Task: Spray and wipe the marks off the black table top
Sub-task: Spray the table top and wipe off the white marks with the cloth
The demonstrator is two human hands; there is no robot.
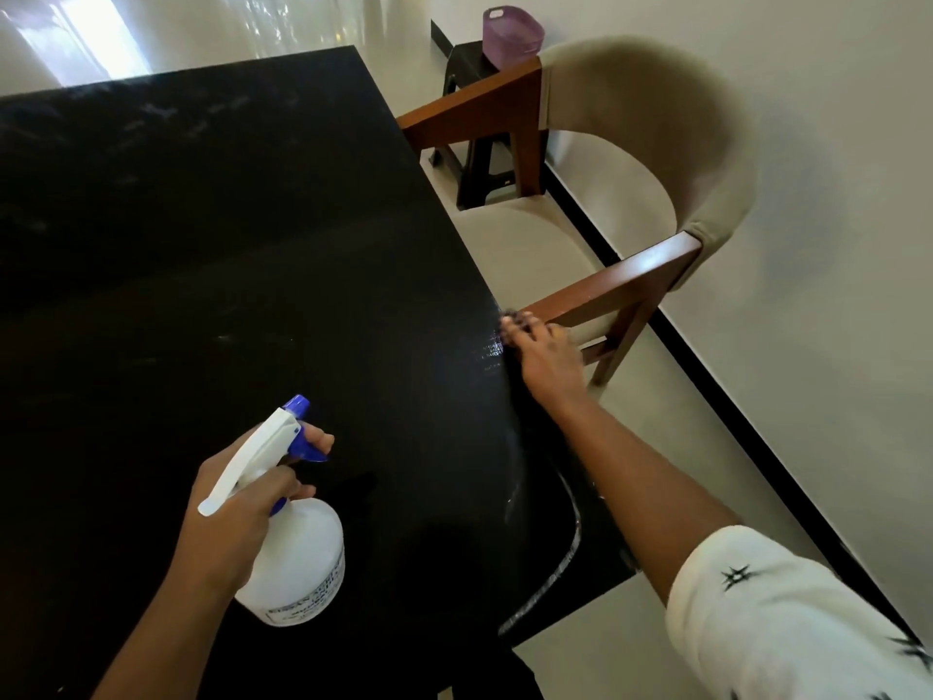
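Observation:
The black table top [212, 275] fills the left and middle of the view, with faint pale smears at its far end and wet streaks near its right edge. My left hand [237, 517] grips the neck of a white spray bottle [298, 563] with a blue nozzle and trigger, one finger on the trigger, held just above the near part of the table. My right hand [542, 358] presses flat on a dark cloth [511, 313] at the table's right edge; the cloth is barely told from the black surface. A curved white streak [568, 553] runs along the near right corner.
A wooden chair [621, 280] with beige seat and curved back is pushed in at the table's right side, its arm close to my right hand. Behind it a black stool [479, 159] carries a purple basket [510, 35]. A white wall with a black skirting runs along the right.

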